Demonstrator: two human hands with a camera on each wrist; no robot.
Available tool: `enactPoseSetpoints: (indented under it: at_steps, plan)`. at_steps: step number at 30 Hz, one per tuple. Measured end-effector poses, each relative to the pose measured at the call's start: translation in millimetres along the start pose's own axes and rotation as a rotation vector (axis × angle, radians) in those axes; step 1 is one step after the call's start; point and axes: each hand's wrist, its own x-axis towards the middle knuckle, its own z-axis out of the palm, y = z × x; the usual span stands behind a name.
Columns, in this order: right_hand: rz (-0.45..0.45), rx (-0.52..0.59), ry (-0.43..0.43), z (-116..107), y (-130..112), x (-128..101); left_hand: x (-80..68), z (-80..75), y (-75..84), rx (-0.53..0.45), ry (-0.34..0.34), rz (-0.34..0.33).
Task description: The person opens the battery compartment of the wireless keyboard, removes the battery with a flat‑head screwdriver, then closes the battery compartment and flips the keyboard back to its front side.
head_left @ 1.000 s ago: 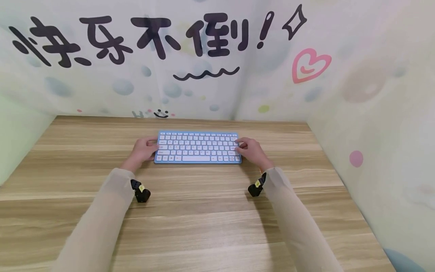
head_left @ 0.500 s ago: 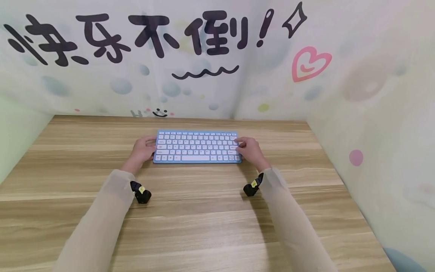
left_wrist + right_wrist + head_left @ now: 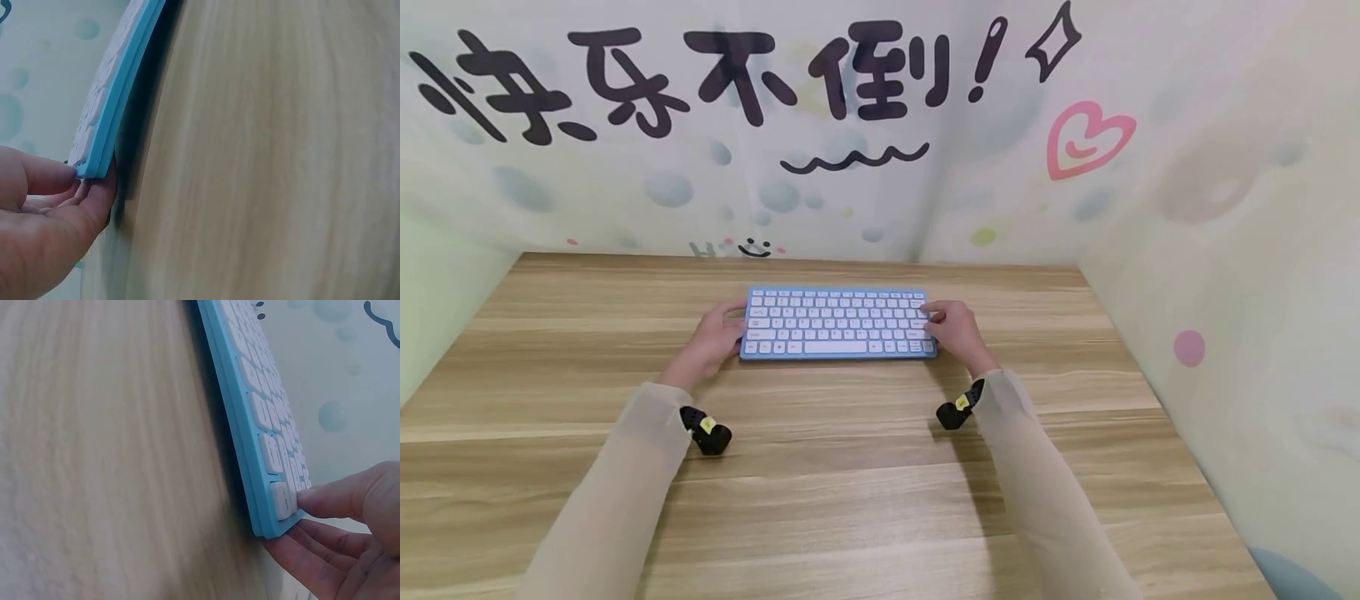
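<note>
A blue keyboard (image 3: 838, 323) with white keys lies between my two hands near the back of the table, its long side facing me. My left hand (image 3: 709, 340) grips its left end. In the left wrist view, the thumb (image 3: 53, 177) touches the top edge of the keyboard (image 3: 112, 103) and the fingers reach beneath. At the other end my right hand (image 3: 957, 332) pinches the keyboard, thumb (image 3: 334, 497) on the keys and fingers (image 3: 306, 556) under the corner. A dark shadow runs under the near edge; how high it is held, I cannot tell.
The wood-grain table (image 3: 835, 483) spreads out in front of the keyboard. A white printed backdrop (image 3: 850, 208) with black lettering and a pink heart rises right behind the table's back edge. Black cameras (image 3: 955, 412) are worn at both wrists.
Both hands keep their hold on the keyboard, which looks slightly larger and a touch further right in the head view. The right wrist has shifted slightly inward; the left wrist has drawn slightly back.
</note>
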Motion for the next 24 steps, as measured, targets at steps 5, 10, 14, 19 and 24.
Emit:
enactPoseSetpoints:
  at_steps: [5, 10, 14, 19, 24]
  plan:
    - [-0.001, 0.006, 0.003, -0.9, -0.3, -0.4, 0.2, 2.3, 0.5, -0.103, -0.011, -0.002]
    - [0.015, 0.009, 0.003, -2.2, 0.4, -1.0, -0.1, 5.2, 2.7, -0.117, -0.004, 0.009]
    - [0.013, 0.011, 0.004, -4.4, -0.1, -2.1, -2.2, 5.8, 5.7, -0.082, 0.003, 0.026]
    - [-0.003, 0.01, 0.006, -7.2, -3.6, -2.8, -8.5, 1.4, 12.9, -0.065, -0.009, 0.056]
    - [-0.001, 0.024, 0.008, -9.9, -6.3, -5.2, -14.5, 0.1, 23.7, -0.061, -0.027, 0.073]
